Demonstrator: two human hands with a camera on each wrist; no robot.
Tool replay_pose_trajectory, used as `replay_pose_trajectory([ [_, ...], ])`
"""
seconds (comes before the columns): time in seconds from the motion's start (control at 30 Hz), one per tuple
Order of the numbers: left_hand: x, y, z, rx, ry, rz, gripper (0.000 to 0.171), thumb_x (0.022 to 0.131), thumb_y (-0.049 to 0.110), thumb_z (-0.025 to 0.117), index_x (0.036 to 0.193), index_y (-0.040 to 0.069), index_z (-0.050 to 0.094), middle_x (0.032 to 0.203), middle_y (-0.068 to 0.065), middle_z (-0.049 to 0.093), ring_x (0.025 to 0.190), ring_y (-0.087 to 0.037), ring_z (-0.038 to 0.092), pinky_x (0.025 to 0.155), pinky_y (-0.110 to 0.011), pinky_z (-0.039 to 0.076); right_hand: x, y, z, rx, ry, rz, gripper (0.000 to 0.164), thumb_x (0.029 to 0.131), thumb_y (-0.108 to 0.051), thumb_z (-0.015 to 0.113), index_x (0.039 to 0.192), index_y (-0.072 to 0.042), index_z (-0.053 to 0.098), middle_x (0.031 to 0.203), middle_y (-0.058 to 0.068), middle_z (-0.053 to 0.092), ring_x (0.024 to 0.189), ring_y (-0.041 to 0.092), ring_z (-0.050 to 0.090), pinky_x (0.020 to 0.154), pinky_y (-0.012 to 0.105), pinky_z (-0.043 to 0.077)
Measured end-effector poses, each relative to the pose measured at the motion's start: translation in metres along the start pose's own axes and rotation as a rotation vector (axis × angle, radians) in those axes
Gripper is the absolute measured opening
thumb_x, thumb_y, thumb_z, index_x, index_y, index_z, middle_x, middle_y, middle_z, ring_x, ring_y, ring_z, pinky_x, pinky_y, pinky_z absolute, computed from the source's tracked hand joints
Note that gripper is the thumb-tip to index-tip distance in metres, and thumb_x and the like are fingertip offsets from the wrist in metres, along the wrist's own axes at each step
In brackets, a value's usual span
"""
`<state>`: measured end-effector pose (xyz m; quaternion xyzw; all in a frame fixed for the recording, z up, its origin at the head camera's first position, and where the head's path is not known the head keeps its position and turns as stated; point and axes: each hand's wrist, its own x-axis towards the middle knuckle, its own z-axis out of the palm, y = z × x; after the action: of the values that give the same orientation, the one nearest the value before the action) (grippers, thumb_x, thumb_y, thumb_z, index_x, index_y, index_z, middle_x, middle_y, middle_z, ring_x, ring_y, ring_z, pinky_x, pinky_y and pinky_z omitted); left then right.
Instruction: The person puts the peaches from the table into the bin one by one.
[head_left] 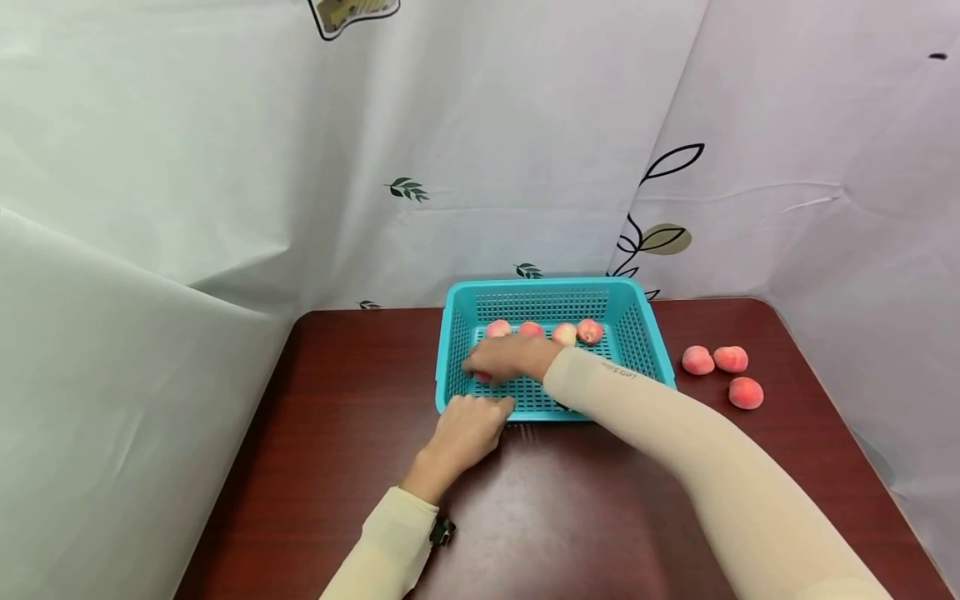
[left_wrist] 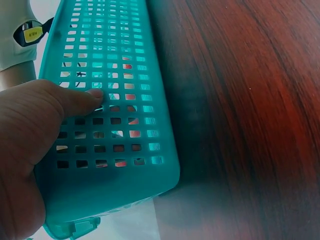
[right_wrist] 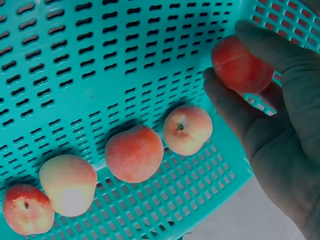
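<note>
A blue-green plastic basket [head_left: 540, 285] with slotted walls stands at the table's far edge. My left hand [head_left: 467, 429] grips its near wall toward the left corner; in the left wrist view the thumb [left_wrist: 82, 101] lies against the outer face, the other fingers hidden behind the rim. Inside the basket, at its left end, my right hand [head_left: 506, 357] holds a red peach [right_wrist: 239, 65] between thumb and fingers. Several more peaches lie in a row along the far wall, among them a red one [right_wrist: 134, 154] and a pale one [right_wrist: 68, 185].
Three peaches lie on the dark wooden table [head_left: 337, 467] right of the basket, one [head_left: 746, 392] nearer than the others. A pale patterned sheet [head_left: 487, 150] hangs directly behind the basket and along both sides. My right forearm crosses over the basket's near right part.
</note>
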<state>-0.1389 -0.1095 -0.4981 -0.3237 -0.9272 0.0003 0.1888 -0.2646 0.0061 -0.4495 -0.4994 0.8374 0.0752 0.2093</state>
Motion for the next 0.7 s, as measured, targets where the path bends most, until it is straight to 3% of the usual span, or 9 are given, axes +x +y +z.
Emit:
replay_pose_trajectory([
  [0.17, 0.0007, 0.0001, 0.0021, -0.002, -0.009, -0.003, 0.032, 0.099, 0.011, 0.061, 0.072, 0.020, 0.048, 0.055, 0.007, 0.028, 0.047, -0.007, 0.015, 0.045, -0.024, 0.010, 0.0036, -0.0007, 0.0027, -0.003, -0.030, 0.027, 0.037, 0.101, -0.011, 0.064, 0.136, -0.023, 0.060, 0.139, 0.003, 0.059, 0.115, 0.019, 0.059, 0.084, 0.031, 0.050],
  [0.33, 0.0003, -0.0003, 0.0023, -0.006, 0.003, -0.002, 0.030, 0.098, 0.010, 0.062, 0.072, 0.019, 0.050, 0.054, 0.006, 0.033, 0.045, -0.007, 0.018, 0.043, -0.024, 0.012, 0.0070, 0.0003, 0.0053, -0.041, -0.028, 0.004, 0.036, 0.101, -0.007, 0.058, 0.134, -0.022, 0.061, 0.127, 0.001, 0.064, 0.112, 0.017, 0.058, 0.089, 0.034, 0.051],
  [0.47, -0.0001, -0.0001, 0.0019, -0.008, 0.009, -0.003, 0.030, 0.098, 0.010, 0.063, 0.072, 0.018, 0.051, 0.054, 0.005, 0.035, 0.045, -0.007, 0.019, 0.043, -0.025, 0.013, 0.0065, 0.0013, 0.0065, -0.029, -0.021, 0.016, 0.037, 0.100, -0.008, 0.063, 0.134, -0.022, 0.061, 0.126, 0.001, 0.064, 0.112, 0.016, 0.058, 0.090, 0.035, 0.051],
  [0.7, 0.0009, 0.0006, 0.0019, -0.009, 0.006, -0.002, 0.030, 0.098, 0.010, 0.062, 0.072, 0.018, 0.051, 0.054, 0.006, 0.034, 0.046, -0.006, 0.017, 0.044, -0.024, 0.011, 0.0037, 0.0036, 0.0068, -0.015, -0.027, 0.041, 0.050, 0.101, -0.012, 0.064, 0.148, -0.024, 0.053, 0.146, 0.004, 0.058, 0.127, 0.019, 0.057, 0.094, 0.033, 0.052],
])
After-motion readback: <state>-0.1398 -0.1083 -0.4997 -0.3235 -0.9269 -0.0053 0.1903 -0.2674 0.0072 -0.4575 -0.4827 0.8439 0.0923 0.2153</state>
